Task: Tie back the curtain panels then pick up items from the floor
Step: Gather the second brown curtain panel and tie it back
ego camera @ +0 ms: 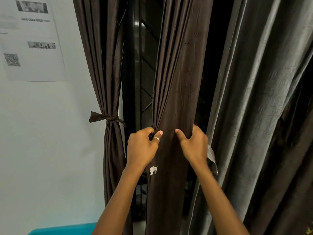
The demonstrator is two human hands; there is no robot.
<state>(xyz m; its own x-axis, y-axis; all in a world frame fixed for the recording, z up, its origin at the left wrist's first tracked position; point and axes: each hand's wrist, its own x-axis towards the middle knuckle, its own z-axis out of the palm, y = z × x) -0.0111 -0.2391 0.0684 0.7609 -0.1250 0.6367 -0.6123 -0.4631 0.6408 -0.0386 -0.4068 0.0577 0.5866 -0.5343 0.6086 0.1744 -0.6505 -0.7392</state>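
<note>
A dark brown curtain panel hangs in the middle of the view. My left hand grips its left edge, bunching the folds, with a ring on the thumb. My right hand grips its right edge, thumb on the front of the cloth. A second brown panel at the left is gathered and bound by a knotted brown tie-back. A grey strip of cloth hangs beside my right wrist.
Grey curtains fill the right side. A dark window with a metal grille shows between the brown panels. A printed paper sheet is stuck on the white wall at the left. A turquoise surface sits at the bottom left.
</note>
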